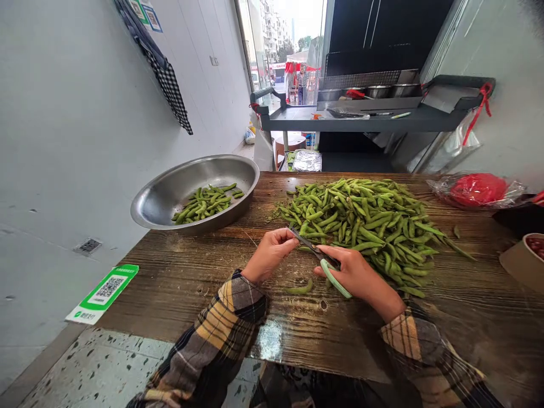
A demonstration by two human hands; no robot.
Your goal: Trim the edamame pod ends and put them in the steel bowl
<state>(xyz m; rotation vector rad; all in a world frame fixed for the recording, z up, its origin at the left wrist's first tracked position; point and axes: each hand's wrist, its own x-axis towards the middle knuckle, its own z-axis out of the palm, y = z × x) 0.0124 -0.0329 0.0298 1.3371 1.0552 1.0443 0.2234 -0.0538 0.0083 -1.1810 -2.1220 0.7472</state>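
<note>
My right hand is wrapped round the mint-green handles of a pair of scissors. The dark blades point left and reach the fingertips of my left hand. That hand is closed in a pinch, and what sits between its fingers is hidden. Just beyond both hands lies a large heap of green soybean pods. One loose pod rests on the wood below the blades. To the left, a steel basin stands on the table, with a smaller pile of pods inside.
A wooden table carries everything. At its right side are a red bundle in clear plastic and a paper tub. A QR-code sign lies at the left edge. Behind stands a grey cart with metal pots.
</note>
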